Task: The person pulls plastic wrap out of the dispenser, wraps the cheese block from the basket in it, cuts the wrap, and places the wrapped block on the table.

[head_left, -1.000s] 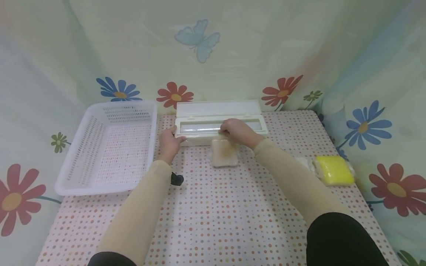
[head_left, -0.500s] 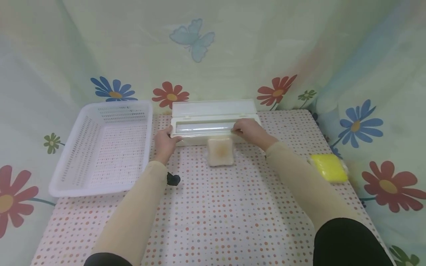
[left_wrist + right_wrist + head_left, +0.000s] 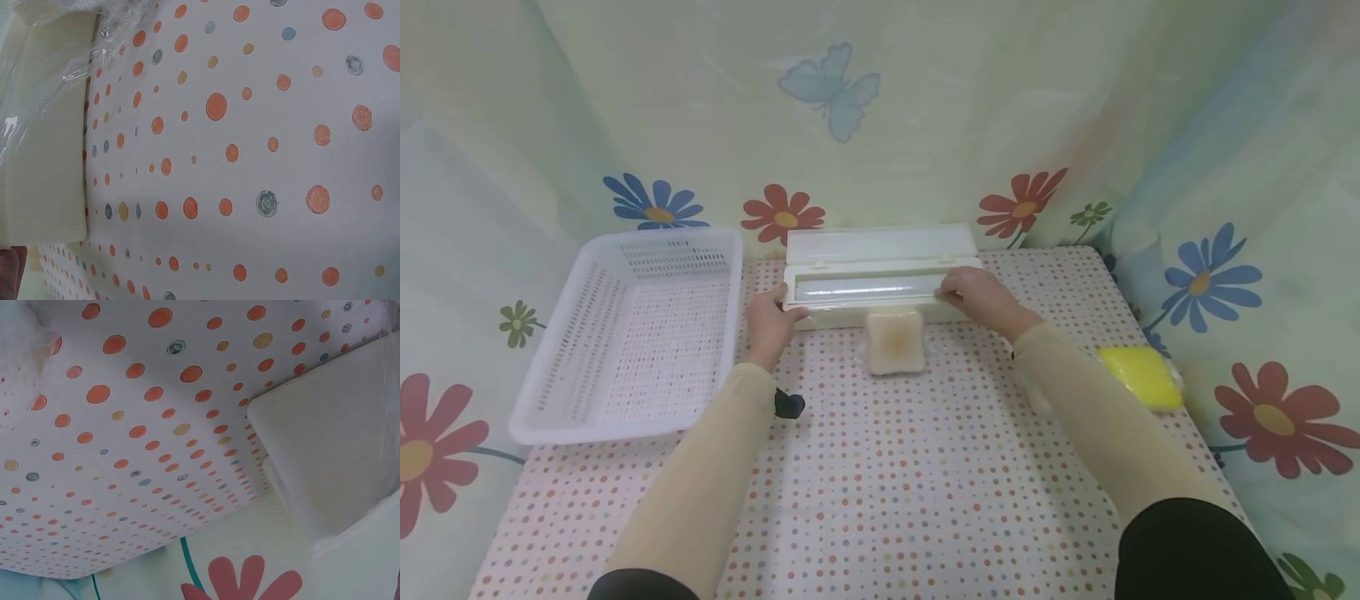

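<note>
A long white cling film dispenser point(image 3: 880, 313) with its lid point(image 3: 880, 244) raised stands near the back of the table. My left hand point(image 3: 769, 327) grips its left end, thumb along the front; a bit of that hand shows in the left wrist view. My right hand point(image 3: 981, 300) has curled fingers at the front rim, toward the right end; the exact spot they pinch is hidden. A pale square slice with a browned middle point(image 3: 896, 342), wrapped in clear film, touches the dispenser's front. Loose film point(image 3: 115, 31) hangs over the dispenser's front in the left wrist view.
A white perforated plastic basket point(image 3: 625, 433) stands at the left. At the right lies a yellow wrapped block point(image 3: 1141, 377); a whitish packet point(image 3: 1036, 395) is partly hidden by the right sleeve. Dotted cloth point(image 3: 880, 500) covers the table, with a flowered curtain point(image 3: 910, 125) behind.
My right hand has slid rightward along the dispenser's front rim, from its middle to near its right end. The left hand keeps its grip. The head view has shifted slightly.
</note>
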A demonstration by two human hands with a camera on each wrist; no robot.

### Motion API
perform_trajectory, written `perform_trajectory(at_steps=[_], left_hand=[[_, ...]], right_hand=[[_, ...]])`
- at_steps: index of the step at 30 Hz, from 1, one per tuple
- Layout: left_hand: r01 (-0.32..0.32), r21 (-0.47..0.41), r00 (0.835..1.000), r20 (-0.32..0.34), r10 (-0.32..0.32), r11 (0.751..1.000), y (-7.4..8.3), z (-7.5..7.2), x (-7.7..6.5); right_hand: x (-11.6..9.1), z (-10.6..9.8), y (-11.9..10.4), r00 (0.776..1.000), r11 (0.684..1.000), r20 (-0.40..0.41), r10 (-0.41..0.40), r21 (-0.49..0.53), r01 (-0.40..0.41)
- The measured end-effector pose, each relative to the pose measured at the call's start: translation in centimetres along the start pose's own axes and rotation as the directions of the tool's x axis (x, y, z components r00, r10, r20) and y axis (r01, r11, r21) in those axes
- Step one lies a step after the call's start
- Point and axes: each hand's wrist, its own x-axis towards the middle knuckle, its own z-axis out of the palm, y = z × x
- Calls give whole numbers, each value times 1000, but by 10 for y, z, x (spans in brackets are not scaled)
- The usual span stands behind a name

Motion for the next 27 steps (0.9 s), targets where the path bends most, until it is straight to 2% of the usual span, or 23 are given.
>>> perform_trajectory(at_steps=[9,18,27], left_hand=[[-3,20,1000,-18,4,1000,2,-1,1],[10,14,1000,-7,-10,1000,1,-1,3],[19,18,1000,-6,-19,1000,3,-1,1]], right_hand=[[0,-1,0,1000,1000,-13,-22,2,22],[-8,-4,15,999,999,-22,-30,-12,30],[-20,-9,33,1000,999,-2,27,-21,-27]])
